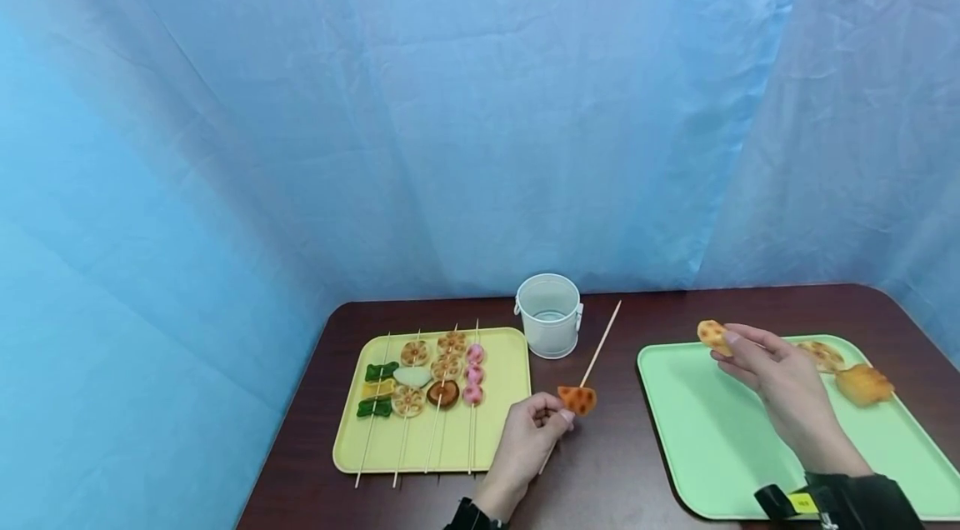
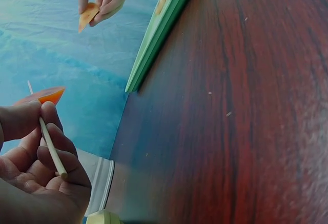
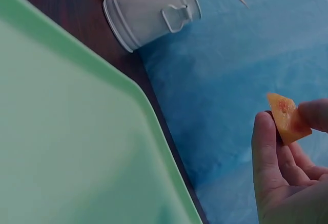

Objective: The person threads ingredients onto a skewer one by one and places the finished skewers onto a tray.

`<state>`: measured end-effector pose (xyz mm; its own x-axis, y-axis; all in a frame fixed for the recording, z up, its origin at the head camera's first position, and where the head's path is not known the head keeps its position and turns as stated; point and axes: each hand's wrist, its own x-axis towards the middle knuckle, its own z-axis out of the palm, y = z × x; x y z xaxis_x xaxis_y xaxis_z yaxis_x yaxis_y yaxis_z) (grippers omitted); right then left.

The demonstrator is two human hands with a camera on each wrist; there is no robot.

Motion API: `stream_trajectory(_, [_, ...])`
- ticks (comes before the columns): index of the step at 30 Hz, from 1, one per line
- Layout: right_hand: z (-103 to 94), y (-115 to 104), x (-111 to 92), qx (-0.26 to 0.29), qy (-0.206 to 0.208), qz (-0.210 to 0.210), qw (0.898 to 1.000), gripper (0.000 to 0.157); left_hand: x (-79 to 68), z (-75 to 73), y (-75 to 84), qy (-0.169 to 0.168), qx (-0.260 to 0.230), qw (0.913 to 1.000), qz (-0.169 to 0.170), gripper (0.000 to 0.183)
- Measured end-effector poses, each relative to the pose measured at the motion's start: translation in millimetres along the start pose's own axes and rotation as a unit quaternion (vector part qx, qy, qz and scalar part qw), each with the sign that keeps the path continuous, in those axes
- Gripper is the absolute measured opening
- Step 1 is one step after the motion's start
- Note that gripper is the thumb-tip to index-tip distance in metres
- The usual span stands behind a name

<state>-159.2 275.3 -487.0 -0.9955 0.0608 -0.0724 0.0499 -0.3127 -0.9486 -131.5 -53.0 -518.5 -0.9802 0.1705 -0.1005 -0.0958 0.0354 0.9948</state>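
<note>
My left hand grips a wooden skewer that slants up and away. An orange-brown, dark-spotted toy food piece is threaded on it, just above the fingertips. In the left wrist view, the skewer's blunt end sticks out below the thumb. Above the far left part of the green tray, my right hand pinches a flat yellow-orange food piece with brownish spots. The right wrist view shows that piece between thumb and fingers, apart from the skewer.
On the left, a yellow tray holds several loaded skewers. A white bucket stands at the back between the trays. On the green tray's right side lie a browned round slice and a golden chunk. Blue cloth hangs behind the table.
</note>
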Motion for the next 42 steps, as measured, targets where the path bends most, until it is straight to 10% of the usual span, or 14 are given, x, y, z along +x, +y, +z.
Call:
stream_trajectory(25, [72.8,2.1,18.3,-0.011,-0.002,0.006,1.0,0.04,-5.7,8.2,-9.4,-0.06,0.033,0.9976,0.01,0.009])
stream_trajectory(42, [83.0,3.3,19.4,0.005,-0.01,0.004,1.0,0.043,-6.0,7.8,-10.6,-0.056,0.027,0.998,0.008,0.01])
